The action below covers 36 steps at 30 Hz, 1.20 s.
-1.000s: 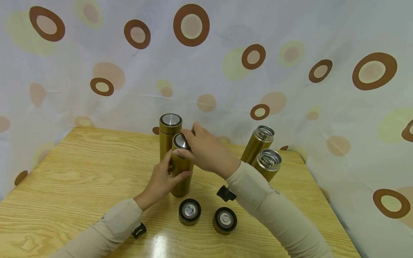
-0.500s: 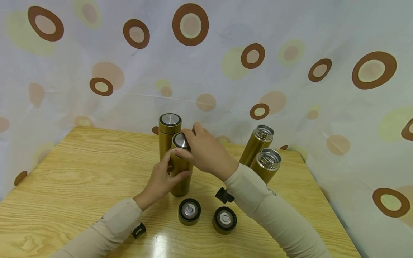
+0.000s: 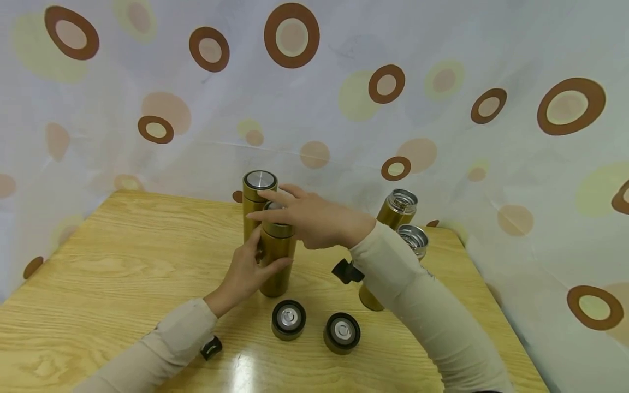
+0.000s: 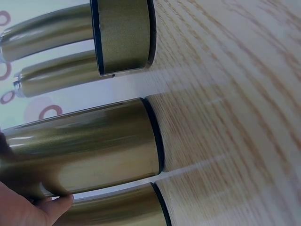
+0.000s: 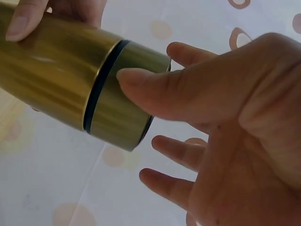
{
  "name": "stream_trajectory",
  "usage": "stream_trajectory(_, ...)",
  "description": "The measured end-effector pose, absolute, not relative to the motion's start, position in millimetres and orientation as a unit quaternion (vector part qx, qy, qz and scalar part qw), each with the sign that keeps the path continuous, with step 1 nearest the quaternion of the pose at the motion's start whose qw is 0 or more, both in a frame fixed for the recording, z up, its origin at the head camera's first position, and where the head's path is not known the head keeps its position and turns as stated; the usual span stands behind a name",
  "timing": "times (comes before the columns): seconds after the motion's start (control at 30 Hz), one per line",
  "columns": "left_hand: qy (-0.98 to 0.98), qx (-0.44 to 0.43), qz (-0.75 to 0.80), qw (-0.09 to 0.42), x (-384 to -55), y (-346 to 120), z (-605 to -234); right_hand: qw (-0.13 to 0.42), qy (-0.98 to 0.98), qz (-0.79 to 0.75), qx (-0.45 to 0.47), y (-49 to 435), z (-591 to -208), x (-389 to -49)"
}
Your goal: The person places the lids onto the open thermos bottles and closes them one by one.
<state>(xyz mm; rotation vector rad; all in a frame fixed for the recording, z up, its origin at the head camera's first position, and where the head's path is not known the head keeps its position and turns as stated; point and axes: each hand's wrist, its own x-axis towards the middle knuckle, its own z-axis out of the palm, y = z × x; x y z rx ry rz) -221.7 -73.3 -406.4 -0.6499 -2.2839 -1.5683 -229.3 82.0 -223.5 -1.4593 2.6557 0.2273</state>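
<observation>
My left hand grips the body of a gold thermos flask that stands upright on the table. Its lid sits on top, with a thin dark ring at the joint. My right hand is spread over that lid, its fingers fairly straight and the thumb alongside in the right wrist view. Whether the thumb touches the lid, I cannot tell. Just behind stands a second gold flask, lid on, with a brushed steel top. The left wrist view shows my left fingers around the flask, partly out of frame.
Two lidless gold flasks stand at the right, one behind and one nearer, partly hidden by my right forearm. Two loose lids, one left and one right, lie underside up on the wooden table. A patterned cloth hangs behind.
My right hand's fingers have loosened from around the lid and straightened, and the hand has turned flatter above it. The left hand keeps its hold on the flask.
</observation>
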Motion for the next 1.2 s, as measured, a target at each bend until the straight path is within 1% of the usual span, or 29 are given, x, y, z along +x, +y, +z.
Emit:
stream_trajectory(0.27,-0.795,-0.221,-0.546,0.143,-223.0,-72.5,-407.9,0.087,0.875,0.065,-0.472,81.5,-222.3,-239.3)
stream_trajectory(0.4,-0.795,-0.221,-0.545,0.145,-222.8,-71.9,-408.6,0.077,0.870,0.056,-0.483,82.1,-225.4,-241.1)
stream_trajectory(0.57,-0.797,-0.218,-0.543,0.148,-221.6,-70.6,-406.6,0.065,0.877,0.050,-0.473,82.5,-227.1,-242.7)
stream_trajectory(0.83,-0.800,-0.210,-0.543,0.144,-220.8,-69.9,-402.1,0.062,0.891,0.046,-0.448,82.2,-226.0,-240.4)
stream_trajectory(1.2,-0.793,-0.214,-0.551,0.146,-219.9,-71.1,-405.0,0.054,0.900,0.041,-0.431,80.1,-230.3,-238.2)
